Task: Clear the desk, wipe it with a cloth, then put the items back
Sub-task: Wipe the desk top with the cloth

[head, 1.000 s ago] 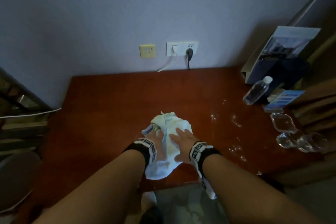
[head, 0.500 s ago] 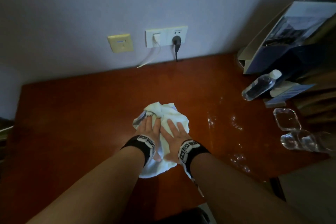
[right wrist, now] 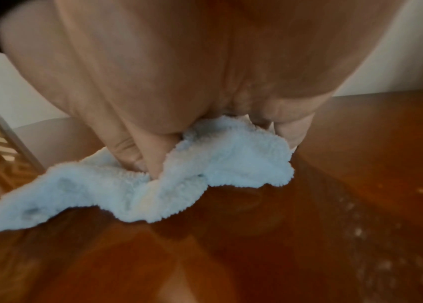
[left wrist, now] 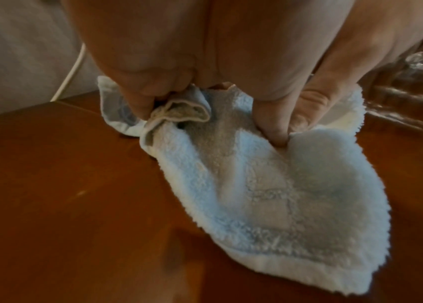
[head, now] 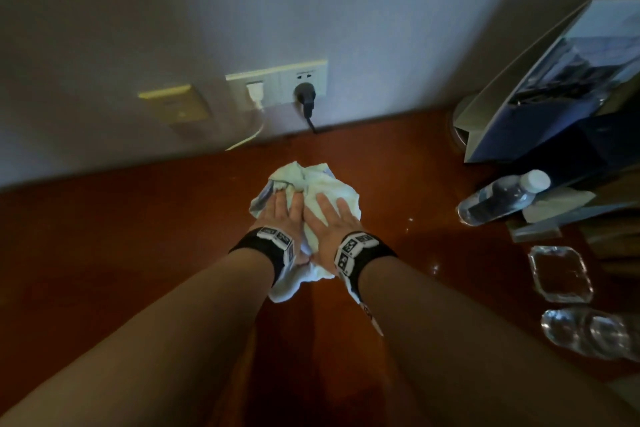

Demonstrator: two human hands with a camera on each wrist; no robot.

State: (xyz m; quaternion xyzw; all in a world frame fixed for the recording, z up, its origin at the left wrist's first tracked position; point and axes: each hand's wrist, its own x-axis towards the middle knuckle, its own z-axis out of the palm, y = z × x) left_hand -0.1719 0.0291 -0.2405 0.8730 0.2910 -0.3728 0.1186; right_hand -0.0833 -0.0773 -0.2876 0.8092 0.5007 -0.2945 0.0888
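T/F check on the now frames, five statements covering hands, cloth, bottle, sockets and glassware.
1. Both hands press the cloth flat on the desk. True: left hand, right hand.
2. The water bottle stands upright. False: it lies tilted.
3. A black plug sits in the wall socket. True.
4. The cloth is red. False: it is whitish.
5. The glassware is left of the hands. False: it is right.
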